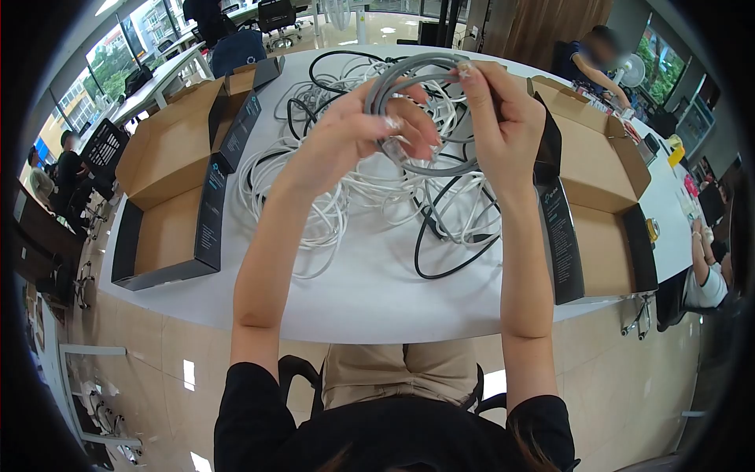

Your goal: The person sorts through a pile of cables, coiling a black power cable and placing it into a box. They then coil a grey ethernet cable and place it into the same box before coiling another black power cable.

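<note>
A grey cable [440,60], wound into a loose coil, is held up above the table between my two hands. My left hand [354,134] reaches through the loops, its fingers curled round the coil's left side. Thumb and fingertips of my right hand [507,118] pinch the cable at the upper right of the coil. A clear plug [393,152] shows near my left fingertips. Beneath my hands lies a tangled heap of white cables [322,224], with a black cable [425,273] looping out toward me. Part of the heap is hidden by my hands.
An open black cardboard box [206,228] stands left of the cables, and another open box [565,248] on the right. Both rest on the white table [362,307]. A person [594,63] sits at the far right near a fan [631,71]; other people are farther off.
</note>
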`<state>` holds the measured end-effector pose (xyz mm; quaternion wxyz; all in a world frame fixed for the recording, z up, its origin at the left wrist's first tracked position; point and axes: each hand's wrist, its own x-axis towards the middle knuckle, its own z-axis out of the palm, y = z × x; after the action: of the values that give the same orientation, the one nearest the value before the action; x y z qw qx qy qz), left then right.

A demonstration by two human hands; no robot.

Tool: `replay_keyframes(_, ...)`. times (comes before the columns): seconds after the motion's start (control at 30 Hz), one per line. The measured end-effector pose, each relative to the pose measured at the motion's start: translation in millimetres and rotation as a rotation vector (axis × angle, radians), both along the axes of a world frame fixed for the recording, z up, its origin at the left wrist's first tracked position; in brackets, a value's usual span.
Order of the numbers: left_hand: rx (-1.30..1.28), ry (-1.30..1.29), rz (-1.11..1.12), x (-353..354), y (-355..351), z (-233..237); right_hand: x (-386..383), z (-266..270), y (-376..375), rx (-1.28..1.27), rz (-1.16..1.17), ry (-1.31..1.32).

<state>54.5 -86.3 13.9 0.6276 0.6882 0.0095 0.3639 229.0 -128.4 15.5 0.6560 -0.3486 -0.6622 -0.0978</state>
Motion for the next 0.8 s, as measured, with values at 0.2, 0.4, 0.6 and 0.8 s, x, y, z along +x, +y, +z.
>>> replay_keyframes(0.2, 0.028, 0.083, 0.175, -8, -6, 5, -5, 5, -7, 0.008, 0.014, -0.194)
replay_keyframes(0.4, 0.110, -0.052, 0.332, -6, -7, 5, -6, 5, -13, -0.373, 0.402, 0.049)
replay_keyframes(0.6, -0.071, -0.461, 0.203, -15, 6, 6, 27, -9, 16, -0.649, 0.872, 0.015)
replay_keyframes(0.8, -0.169, -0.534, 0.127, -20, 20, 2, 15, -14, 17, -0.677, 0.643, 0.013)
